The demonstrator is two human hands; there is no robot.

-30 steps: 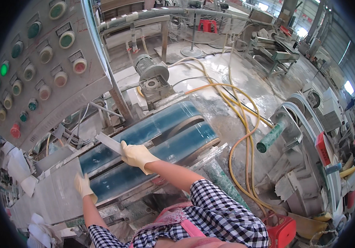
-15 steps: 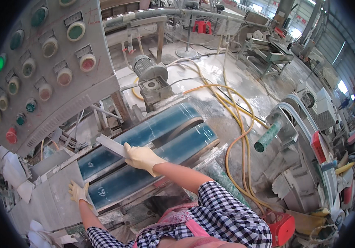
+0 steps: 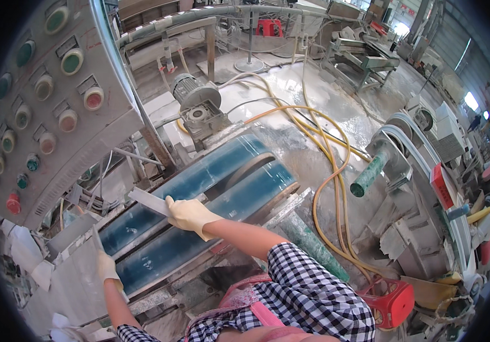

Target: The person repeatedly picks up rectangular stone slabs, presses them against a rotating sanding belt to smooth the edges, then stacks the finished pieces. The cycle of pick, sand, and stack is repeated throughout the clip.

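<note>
Basically a handling step imo | right hand (image 3: pixel 191 216) pinching grey strip (image 3: pixel 149 202) over blue belts (image 3: pixel 256 192) | left hand (image 3: pixel 107 267) at belts' left end, can't tell its grip | next move probably wants steady pinch

Flat pale-grey strip (image 3: pixel 148 202), aslant over the blue belts (image 3: pixel 254 192)

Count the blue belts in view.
2. The far belt runs on the control panel side; the near belt lies alongside, closer to the wearer, partly covered by the right hand. Others may be hidden in clutter.
</note>
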